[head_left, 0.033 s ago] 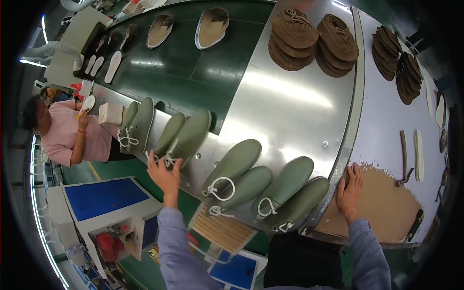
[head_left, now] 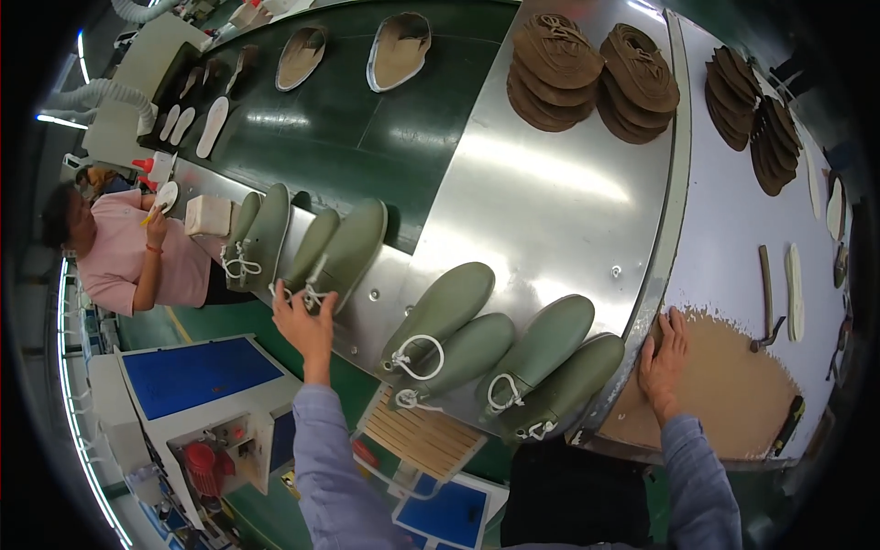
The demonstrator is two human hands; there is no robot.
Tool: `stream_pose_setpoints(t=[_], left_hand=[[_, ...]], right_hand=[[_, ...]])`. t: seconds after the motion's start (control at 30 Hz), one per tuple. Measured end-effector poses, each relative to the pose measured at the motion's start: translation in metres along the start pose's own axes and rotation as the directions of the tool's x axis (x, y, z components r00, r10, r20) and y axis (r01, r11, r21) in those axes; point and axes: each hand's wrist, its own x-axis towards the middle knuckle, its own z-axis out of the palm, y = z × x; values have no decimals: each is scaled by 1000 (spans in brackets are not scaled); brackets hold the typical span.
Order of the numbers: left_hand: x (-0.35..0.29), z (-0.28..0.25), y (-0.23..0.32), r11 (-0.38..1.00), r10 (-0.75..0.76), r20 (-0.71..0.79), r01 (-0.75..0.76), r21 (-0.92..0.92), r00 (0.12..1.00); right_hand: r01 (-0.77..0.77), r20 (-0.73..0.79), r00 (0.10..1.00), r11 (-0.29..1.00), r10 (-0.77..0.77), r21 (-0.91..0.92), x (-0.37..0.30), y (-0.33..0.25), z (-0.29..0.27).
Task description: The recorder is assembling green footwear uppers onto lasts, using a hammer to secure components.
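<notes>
My left hand point(head_left: 305, 332) spans the heel ends of a pair of green shoe lasts point(head_left: 344, 247), thumb on one side and fingers on the other. White cords are tied at their heels, partly hidden by my fingers. Flat on a brown, ragged-edged sheet point(head_left: 724, 394) lies my right hand point(head_left: 666, 362), holding nothing. Between my arms stand two more pairs of green lasts, one pair point(head_left: 449, 321) nearer the left and another point(head_left: 559, 353) nearer the right, with white cord loops. A further pair point(head_left: 266, 229) stands farther left.
Stacks of brown shoe pieces point(head_left: 555, 73) lie at the back of the metal tabletop point(head_left: 550, 202). On the right are a hammer point(head_left: 766, 298), a white strip point(head_left: 795, 293) and a cutter knife point(head_left: 788, 426). A co-worker point(head_left: 128, 243) in pink stands at the left, beside a whitish block point(head_left: 209, 216).
My left hand has shifted slightly left, and the pair of green lasts at it has moved left along with it. My right hand stays in place.
</notes>
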Motion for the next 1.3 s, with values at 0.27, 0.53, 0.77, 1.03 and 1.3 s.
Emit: stream_pose_setpoints(t=[0.27, 0.53, 0.77, 1.03, 1.3], left_hand=[[32, 13, 14, 882, -425, -78, 432, 187, 902], [-77, -95, 146, 916, 285, 370, -138, -377, 884], [-96, -71, 147, 958, 234, 266, -175, -226, 935], [-25, -38, 102, 1000, -16, 117, 14, 24, 993], [-159, -141, 261, 868, 267, 463, -2, -497, 845]], right_hand=[[-13, -38, 999, 1000, 14, 10, 2, 4, 4], [-28, -38, 999, 999, 30, 41, 0, 4, -1], [-26, -24, 999, 999, 27, 37, -5, 2, 3], [-20, -51, 998, 999, 23, 40, -1, 0, 4], [-11, -104, 994, 997, 18, 74, 2, 2, 17]])
